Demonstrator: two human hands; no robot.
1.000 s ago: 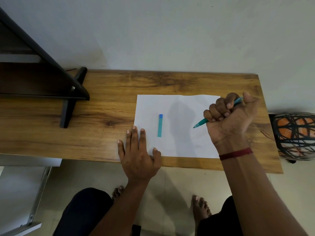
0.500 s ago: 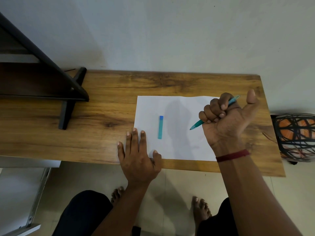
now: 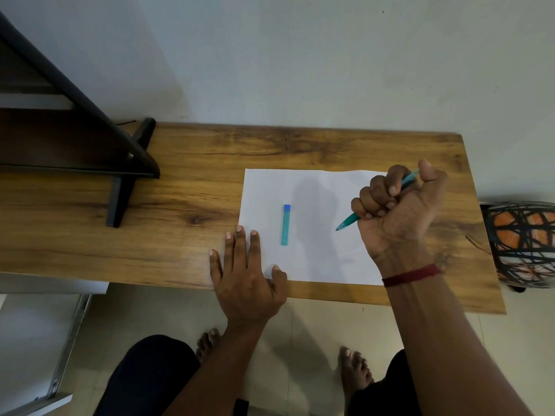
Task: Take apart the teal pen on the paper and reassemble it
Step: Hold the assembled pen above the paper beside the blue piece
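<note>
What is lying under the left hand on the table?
The left hand lies flat over the near-left corner of the white paper and the wooden table edge. Whatever is beneath the palm is covered.

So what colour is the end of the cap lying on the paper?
Blue, on the far end of the teal cap; head view.

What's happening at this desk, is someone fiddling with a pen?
Yes. A person's right hand is closed in a fist around an uncapped teal plastic pen, tip pointing down-left above a white sheet of paper. The pen's teal cap with a blue end lies alone on the sheet. The left hand rests flat, pinning the sheet's corner to the wooden desk.
</note>
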